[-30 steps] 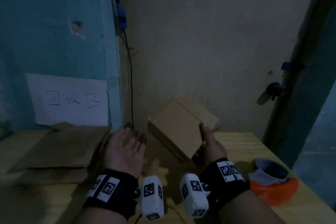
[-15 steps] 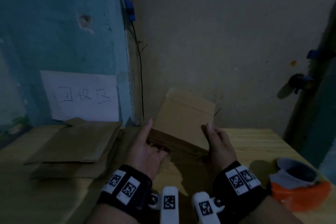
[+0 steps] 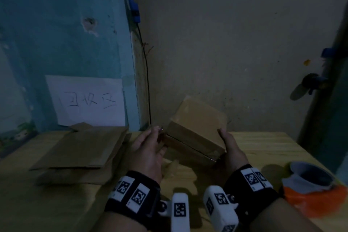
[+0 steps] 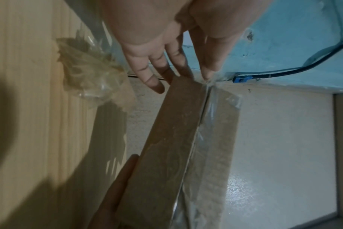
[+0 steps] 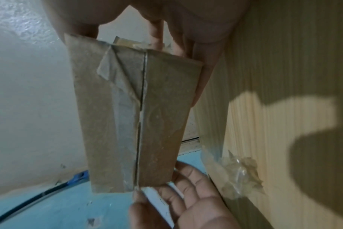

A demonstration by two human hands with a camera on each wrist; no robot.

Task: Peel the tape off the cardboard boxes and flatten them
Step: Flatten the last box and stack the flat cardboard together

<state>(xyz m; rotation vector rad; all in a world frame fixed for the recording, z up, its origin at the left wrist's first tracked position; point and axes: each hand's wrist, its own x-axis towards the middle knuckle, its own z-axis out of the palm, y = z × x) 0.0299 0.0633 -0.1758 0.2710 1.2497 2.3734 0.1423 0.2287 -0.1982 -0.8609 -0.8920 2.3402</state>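
Right wrist view alone shows tape lifting off box seam; right hand grips box, left hand fingers spread.

The head view looks forward and down from above onto a pale wooden table set in a wall corner. Each wrist view looks along its palm, rolled sideways and very near. All three share the small taped brown cardboard box.
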